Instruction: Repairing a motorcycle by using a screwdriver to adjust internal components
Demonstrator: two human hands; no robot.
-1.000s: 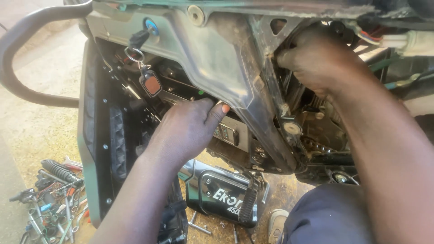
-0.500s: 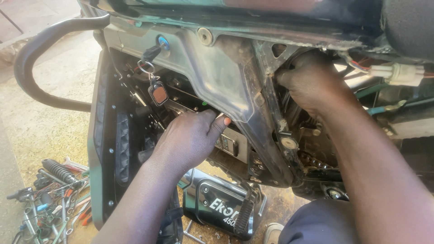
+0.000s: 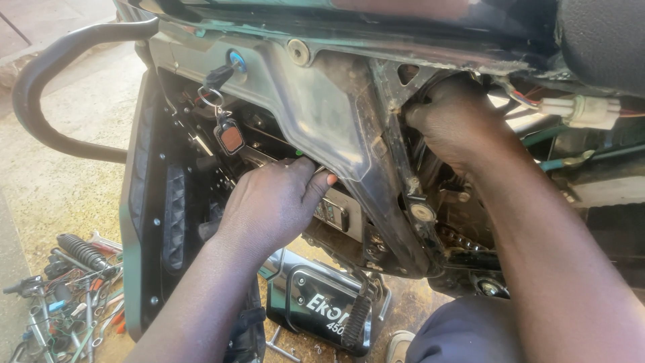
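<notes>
I look down at the open side of a vehicle with its panel off. My left hand (image 3: pixel 275 205) is closed around a small metal part at the lower edge of the grey frame plate (image 3: pixel 322 114); what it grips is hidden under my fingers. My right hand (image 3: pixel 457 124) reaches into the frame opening behind a dark strut, its fingertips hidden inside. A key with a red-brown fob (image 3: pixel 230 138) hangs from the lock (image 3: pixel 236 60) above my left hand.
A black curved bar (image 3: pixel 47 87) juts out at the left. Loose wrenches and tools (image 3: pixel 67 296) lie on the concrete at lower left. A black cover (image 3: pixel 322 309) lies on the ground below. A white wire connector (image 3: pixel 584 111) hangs at upper right.
The view has shifted slightly so the frame sits lower and further right. Both hands stay at the same spots on the frame; my left fingers have curled a little tighter.
</notes>
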